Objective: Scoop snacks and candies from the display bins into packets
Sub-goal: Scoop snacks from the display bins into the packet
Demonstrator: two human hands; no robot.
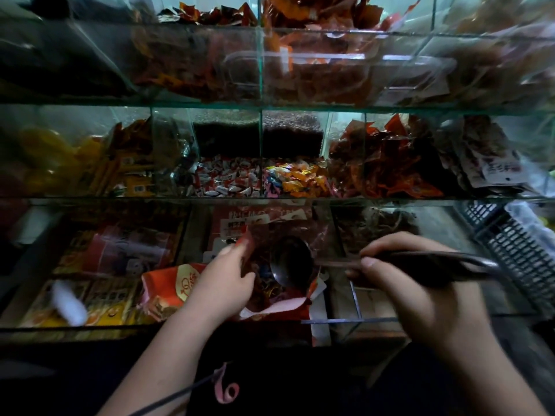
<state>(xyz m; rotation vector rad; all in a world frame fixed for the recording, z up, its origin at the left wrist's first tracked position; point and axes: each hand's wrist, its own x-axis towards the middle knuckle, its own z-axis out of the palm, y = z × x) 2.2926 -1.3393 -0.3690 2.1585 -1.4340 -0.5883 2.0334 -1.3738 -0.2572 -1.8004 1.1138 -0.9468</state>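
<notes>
Three tiers of glass display bins fill the frame.

Lower left: a white roll lies on yellow and orange packs in a bottom-tier bin.

Lower centre-left: a red snack bag, crumpled, sits just beside my left hand. That hand pinches the rim of a translucent red packet between thumb and fingers, holding its mouth open. Wrapped candies show inside it.

Centre: the bowl of a dark metal ladle sits within the packet's mouth. Whether it carries anything I cannot tell.

Middle tier, above: red-and-white wrapped candies, then mixed-colour candies in the neighbouring compartment.

Lower right: my right hand, fingers and thumb curled round the ladle's handle.

Far right: a black mesh basket.
</notes>
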